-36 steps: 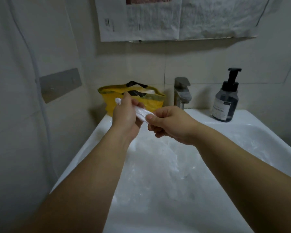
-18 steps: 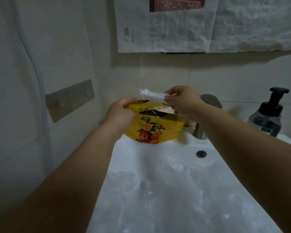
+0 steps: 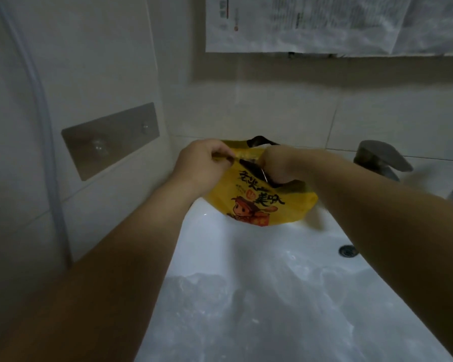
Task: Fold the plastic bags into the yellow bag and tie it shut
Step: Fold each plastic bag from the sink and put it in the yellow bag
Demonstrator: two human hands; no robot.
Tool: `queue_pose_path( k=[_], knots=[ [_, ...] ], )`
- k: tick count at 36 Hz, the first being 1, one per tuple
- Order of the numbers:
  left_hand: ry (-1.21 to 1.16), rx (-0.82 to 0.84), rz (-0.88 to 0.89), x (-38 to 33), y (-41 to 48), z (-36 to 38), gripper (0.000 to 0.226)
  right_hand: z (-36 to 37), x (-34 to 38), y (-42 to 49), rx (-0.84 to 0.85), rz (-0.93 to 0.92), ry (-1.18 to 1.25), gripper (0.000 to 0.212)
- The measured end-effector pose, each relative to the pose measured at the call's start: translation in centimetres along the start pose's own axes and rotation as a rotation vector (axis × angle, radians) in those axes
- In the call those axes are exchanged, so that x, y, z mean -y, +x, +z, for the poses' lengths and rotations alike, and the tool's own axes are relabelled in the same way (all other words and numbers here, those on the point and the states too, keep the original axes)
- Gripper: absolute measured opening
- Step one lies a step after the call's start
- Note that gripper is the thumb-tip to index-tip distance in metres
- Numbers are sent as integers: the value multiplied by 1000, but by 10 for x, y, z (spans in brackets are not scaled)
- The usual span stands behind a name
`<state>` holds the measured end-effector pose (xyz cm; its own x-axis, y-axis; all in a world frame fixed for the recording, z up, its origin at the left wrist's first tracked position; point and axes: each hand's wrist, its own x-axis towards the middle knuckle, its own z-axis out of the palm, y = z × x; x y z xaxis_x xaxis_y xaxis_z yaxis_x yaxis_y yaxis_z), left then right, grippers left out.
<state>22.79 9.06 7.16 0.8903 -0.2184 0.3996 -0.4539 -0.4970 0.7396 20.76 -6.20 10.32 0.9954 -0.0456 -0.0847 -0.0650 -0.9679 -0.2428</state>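
Pinching with our left hand [image 3: 202, 163] the rim of the yellow bag [image 3: 259, 205], we keep our fingers curled on its edge. Our right hand [image 3: 277, 163] is sunk into the bag's mouth, its fingers hidden, so we cannot tell their grip. The bag sits at the back left corner of the sink [image 3: 272, 246]. Clear plastic bags [image 3: 246, 309] lie in the sink's basin.
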Motion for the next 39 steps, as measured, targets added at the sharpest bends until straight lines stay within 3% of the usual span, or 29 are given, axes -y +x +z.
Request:
queue_pose_path(
  k=[2, 8, 13, 18, 22, 25, 31, 33, 37, 39],
  knots=[
    [-10, -27, 1, 0, 0, 3, 16, -4, -5, 3, -44, -53, 69, 27],
    [14, -76, -41, -6, -7, 8, 16, -14, -18, -15, -402, -117, 386, 30],
    [24, -147, -70, -22, -24, 7, 32, -10, -31, -50, -554, -153, 471, 27],
    [-33, -203, -54, -47, -52, 9, 36, 5, -41, -93, -589, -156, 523, 26],
    [-99, -176, -18, -62, -80, 20, 26, 22, -49, -124, -536, -118, 543, 29],
    [-170, -60, -29, -66, -102, 36, 15, 36, -61, -145, -465, -59, 529, 28],
    [-178, 209, -35, -72, -145, 78, 16, 71, -96, -182, -435, 125, 487, 30],
    [-205, 273, -74, -77, -162, 99, 16, 82, -118, -195, -365, 228, 449, 43],
    [-201, 348, -87, -90, -177, 122, 14, 85, -149, -223, -11, 319, 252, 92],
    [-206, 364, -89, -97, -178, 127, 17, 88, -156, -232, 123, 359, 211, 96]
  ],
)
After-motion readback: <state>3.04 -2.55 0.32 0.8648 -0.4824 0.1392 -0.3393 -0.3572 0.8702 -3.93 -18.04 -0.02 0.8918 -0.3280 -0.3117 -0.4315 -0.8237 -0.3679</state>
